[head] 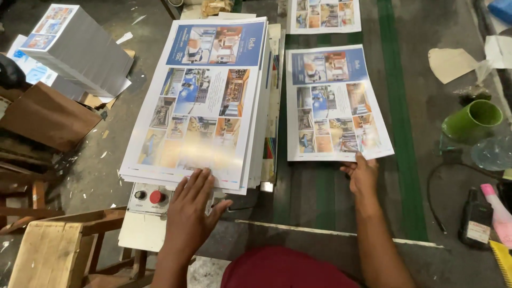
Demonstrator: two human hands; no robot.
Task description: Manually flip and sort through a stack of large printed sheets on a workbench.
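Observation:
A thick stack of glossy printed sheets [202, 101], each with a blue header band and small photos, lies at the centre left. My left hand [191, 210] rests flat with spread fingers at the stack's near edge. To the right, a single printed sheet [333, 101] of the same design lies on a dark belt with green stripes [400, 122]. My right hand [362, 173] pinches this sheet's near edge. Another such sheet [324, 15] lies farther along the belt at the top.
A control box with a red button [156, 197] sits under the stack's near edge. A tilted pile of printed sheets [80, 45] and a brown carton [48, 117] stand at left, a wooden stool [53, 250] at bottom left. A green cup [472, 120], dark bottle [476, 218] and pink bottle [498, 216] sit at right.

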